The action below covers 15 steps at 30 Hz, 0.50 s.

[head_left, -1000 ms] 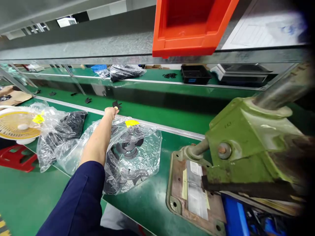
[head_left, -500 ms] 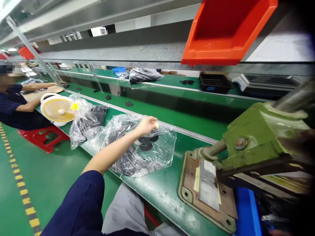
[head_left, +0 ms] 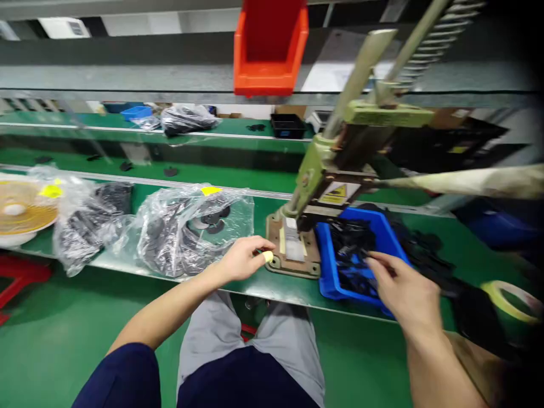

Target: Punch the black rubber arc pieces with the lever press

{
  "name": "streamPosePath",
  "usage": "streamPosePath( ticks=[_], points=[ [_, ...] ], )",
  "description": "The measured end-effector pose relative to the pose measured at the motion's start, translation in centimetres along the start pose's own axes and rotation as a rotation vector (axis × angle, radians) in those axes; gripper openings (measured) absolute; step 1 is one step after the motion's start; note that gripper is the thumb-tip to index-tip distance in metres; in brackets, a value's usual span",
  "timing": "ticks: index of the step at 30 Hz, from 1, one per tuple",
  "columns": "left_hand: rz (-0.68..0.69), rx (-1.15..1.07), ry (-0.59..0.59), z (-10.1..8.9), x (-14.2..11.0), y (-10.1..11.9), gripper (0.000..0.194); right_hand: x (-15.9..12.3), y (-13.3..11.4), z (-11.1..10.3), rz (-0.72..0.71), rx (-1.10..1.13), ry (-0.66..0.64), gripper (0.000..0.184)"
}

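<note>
My left hand hovers at the front of the press base, thumb and fingers apart, with a yellow cover on the thumb tip. Nothing shows between its fingers. My right hand is at the right side of a blue bin filled with small black parts. Its thumb and forefinger are pinched together over the parts; whatever they hold is too small and blurred to make out. On the press base lies a pale metal plate, with the green press standing over it.
Clear plastic bags of black parts lie left of the press, one with a yellow sticker. A yellow-and-white fan is at the far left. The press lever reaches right. A tape roll sits at right. An orange bin hangs above.
The view has swung right. My left hand has left the bag and moved toward the press base; a yellow sticker now shows on the bag. My right hand has come into clear view at the blue bin.
</note>
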<state>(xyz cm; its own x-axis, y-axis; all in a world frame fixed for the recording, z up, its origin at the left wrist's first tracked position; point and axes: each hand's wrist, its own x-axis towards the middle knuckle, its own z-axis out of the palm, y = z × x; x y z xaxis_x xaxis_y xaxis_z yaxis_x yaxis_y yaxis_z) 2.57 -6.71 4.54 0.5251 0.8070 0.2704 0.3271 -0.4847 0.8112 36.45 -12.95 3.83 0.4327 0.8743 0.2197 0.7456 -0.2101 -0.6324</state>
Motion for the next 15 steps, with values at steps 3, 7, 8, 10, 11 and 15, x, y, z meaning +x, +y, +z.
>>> streamPosePath(
  ticks=[3,7,8,10,11,15],
  points=[
    [0.144,-0.06,0.004,2.5,-0.6,1.6,0.024,-3.8,-2.8,0.5,0.069,0.318,-0.224,0.049],
    [0.268,-0.173,-0.008,5.3,-1.2,2.7,0.029,-7.4,-6.0,1.9,0.142,0.727,-0.586,0.048],
    [0.293,-0.176,-0.013,5.7,-1.3,2.8,0.025,-7.9,-6.3,2.2,0.148,0.771,-0.635,0.047],
    [0.324,-0.163,-0.012,6.2,-1.7,2.8,0.017,-8.6,-6.5,2.9,0.163,0.813,-0.687,0.048],
    [0.329,-0.157,-0.01,6.3,-1.8,2.7,0.015,-8.8,-6.4,3.2,0.17,0.816,-0.699,0.049],
    [0.274,-0.14,0.02,6.4,-2.4,2.3,0.013,-8.7,-5.9,3.4,0.186,0.789,-0.694,0.048]
  ],
)
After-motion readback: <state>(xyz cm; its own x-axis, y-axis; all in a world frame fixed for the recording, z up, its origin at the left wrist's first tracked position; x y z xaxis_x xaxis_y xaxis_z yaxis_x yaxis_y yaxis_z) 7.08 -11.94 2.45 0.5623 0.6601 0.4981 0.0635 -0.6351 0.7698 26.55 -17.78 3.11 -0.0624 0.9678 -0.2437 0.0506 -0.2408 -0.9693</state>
